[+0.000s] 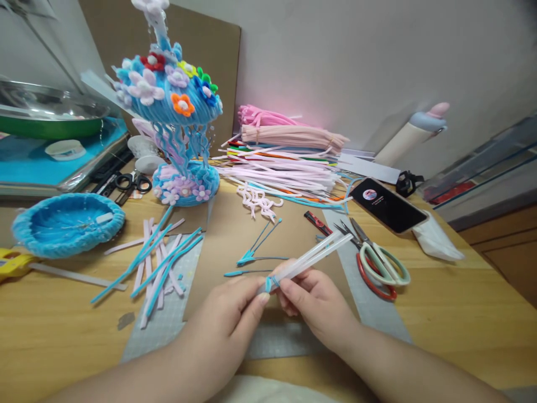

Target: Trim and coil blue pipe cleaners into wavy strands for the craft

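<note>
My right hand [312, 299] is closed around two translucent glue sticks [312, 254], which point up to the right. A short blue pipe cleaner [268, 284] is wrapped about their lower end. My left hand [235, 308] pinches that wrapped end between thumb and fingers, and the fingertips of both hands almost meet there. Just beyond my hands, blue pipe cleaner pieces with thin stems [246, 257] lie on a brown cardboard sheet [218, 224]. Several curled pale pink pipe cleaners [257, 200] rest farther back on it.
At left stand a flowered blue pipe-cleaner ornament [180, 106] and a blue oval bowl [69, 224]. Cut strips [157, 263] lie nearby, with a yellow glue gun [14, 264] at the edge. Scissors [380, 263] and a phone [390, 205] are at right, pipe-cleaner bundles [289, 137] behind.
</note>
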Tool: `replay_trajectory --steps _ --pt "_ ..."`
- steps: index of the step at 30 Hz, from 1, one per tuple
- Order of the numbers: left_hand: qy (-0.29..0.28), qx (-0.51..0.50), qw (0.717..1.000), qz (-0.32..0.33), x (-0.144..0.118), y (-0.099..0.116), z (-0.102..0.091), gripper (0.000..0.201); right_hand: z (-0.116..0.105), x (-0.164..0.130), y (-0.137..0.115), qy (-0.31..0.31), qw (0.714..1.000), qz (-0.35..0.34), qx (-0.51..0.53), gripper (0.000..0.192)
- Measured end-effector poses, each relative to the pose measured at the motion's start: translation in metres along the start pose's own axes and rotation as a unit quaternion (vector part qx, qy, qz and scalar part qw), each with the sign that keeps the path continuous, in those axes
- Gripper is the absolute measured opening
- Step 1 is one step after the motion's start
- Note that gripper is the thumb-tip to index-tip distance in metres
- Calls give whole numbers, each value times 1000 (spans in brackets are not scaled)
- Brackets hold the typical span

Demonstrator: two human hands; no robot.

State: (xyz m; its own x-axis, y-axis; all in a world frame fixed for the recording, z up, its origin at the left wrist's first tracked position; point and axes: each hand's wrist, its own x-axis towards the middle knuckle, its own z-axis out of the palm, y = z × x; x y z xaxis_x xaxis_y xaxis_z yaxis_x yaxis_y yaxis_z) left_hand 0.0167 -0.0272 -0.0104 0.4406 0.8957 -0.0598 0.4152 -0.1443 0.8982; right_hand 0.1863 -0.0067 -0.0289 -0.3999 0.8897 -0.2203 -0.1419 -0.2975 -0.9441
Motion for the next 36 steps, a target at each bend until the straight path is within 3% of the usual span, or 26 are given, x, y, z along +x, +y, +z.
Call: replay_trajectory --steps 6,9,11,12,14,16,21,24,26,28,30,33,36 --pt "-26 23 999 -17 2 0 -2 22 -8 3 -1 5 999 35 17 28" --pt "-15 36 998 -40 1 -1 -3 25 -25 11 -5 73 997 3 4 30" --pt "12 52 997 -61 0 -2 -4 28 -43 20 -11 146 988 -52 -25 31" --pt "28 56 996 -68 0 -4 -4 29 -54 25 -14 189 975 -97 -68 31" --pt "56 47 994 -76 0 -6 -5 29 -73 35 -20 274 915 -175 -238 33" --pt "78 17 993 -87 1 -9 -6 29 -89 43 -22 288 890 -186 -302 31" --pt "146 -111 974 -129 6 -12 -7 30 -104 53 -17 281 833 -204 -432 27" --pt "194 -228 940 -162 10 -11 -8 34 -95 50 -16 275 777 -241 -512 33" --pt "222 -285 917 -171 12 -8 -9 36 -83 44 -16 217 743 -264 -576 21" --pt "240 -316 902 -173 13 -5 -10 35 -68 38 -13 125 733 -248 -621 11" --pt "239 -329 896 -175 13 -3 -11 35 -55 35 -9 72 719 -210 -658 7" --pt "236 -338 893 -179 13 -3 -12 37 -44 34 -6 55 700 -181 -688 7" --pt "242 -332 895 -171 13 -5 -14 39 -42 30 -11 55 694 -213 -686 11"
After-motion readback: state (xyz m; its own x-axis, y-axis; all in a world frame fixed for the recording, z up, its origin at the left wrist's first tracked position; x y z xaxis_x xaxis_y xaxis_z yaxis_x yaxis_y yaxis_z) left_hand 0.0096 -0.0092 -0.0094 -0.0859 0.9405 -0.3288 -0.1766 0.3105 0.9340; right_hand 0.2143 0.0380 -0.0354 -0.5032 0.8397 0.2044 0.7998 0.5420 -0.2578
